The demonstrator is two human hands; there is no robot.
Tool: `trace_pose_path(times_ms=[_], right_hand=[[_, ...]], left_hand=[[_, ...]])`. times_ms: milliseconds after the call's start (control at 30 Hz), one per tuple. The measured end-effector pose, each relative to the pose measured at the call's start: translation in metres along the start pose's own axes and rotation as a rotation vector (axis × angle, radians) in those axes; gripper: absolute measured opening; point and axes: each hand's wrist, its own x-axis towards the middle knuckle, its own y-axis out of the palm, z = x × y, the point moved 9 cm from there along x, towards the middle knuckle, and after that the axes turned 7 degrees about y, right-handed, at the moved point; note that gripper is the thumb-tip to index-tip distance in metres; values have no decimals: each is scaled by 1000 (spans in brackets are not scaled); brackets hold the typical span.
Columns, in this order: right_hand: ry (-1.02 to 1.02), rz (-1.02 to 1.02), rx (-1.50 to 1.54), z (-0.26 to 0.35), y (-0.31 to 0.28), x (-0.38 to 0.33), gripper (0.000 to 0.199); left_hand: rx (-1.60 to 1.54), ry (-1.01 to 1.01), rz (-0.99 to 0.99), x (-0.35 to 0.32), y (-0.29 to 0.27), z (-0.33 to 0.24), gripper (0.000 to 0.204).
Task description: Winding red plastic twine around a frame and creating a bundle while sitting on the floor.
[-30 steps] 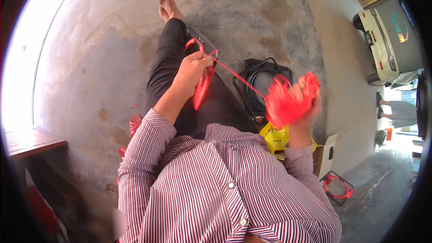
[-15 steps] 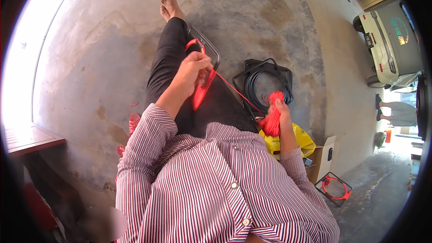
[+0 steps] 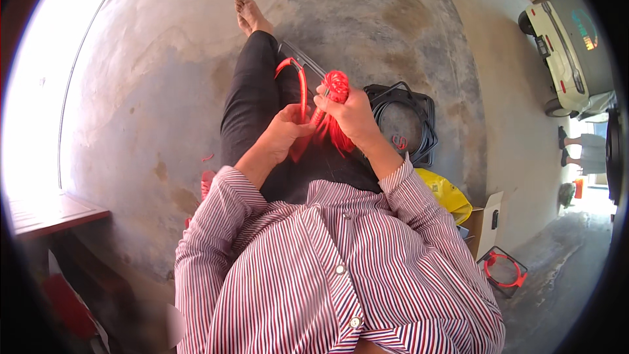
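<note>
Over my lap, my left hand (image 3: 285, 132) closes its fingers on a red ring (image 3: 303, 85), whose lower part is wrapped in red cord. A black frame (image 3: 295, 51) stands at the ring's far side, over my legs. My right hand (image 3: 355, 117) grips a thick bundle of red cord (image 3: 337, 85), held right beside the ring. Loose strands of the bundle hang below that hand. Both hands are close together, and the fingers partly hide where the cord meets the ring.
Right of my legs lies a black frame (image 3: 429, 108) with coiled dark tubing and a small red loop (image 3: 400, 141). Nearer are a yellow bag (image 3: 445, 195), a cardboard box (image 3: 486, 226) and another framed red ring (image 3: 503, 270). A table (image 3: 65, 213) stands left; a vehicle (image 3: 557, 59) is parked far right.
My right hand has brought the cord bundle from over the yellow bag up and left to the ring. The stretched strand between the hands no longer shows. My left hand stays at the ring.
</note>
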Motion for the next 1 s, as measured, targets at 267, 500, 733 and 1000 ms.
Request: trace_pose_path(times_ms=[267,500,733,1000], right_hand=[[76,104,385,30,-32,57,19],[154,-90,358,4,-35,22,15],[61,-196,235,-1,-32,1,13],[57,-166,129,-5,-18,-23,18]], left_hand=[[7,106,-71,32,35,-35,23],[-271,-53,-106,32,36,1,9],[-211,-55,-217,26,35,5,9],[-272,-29,-192,26,28,2,14]])
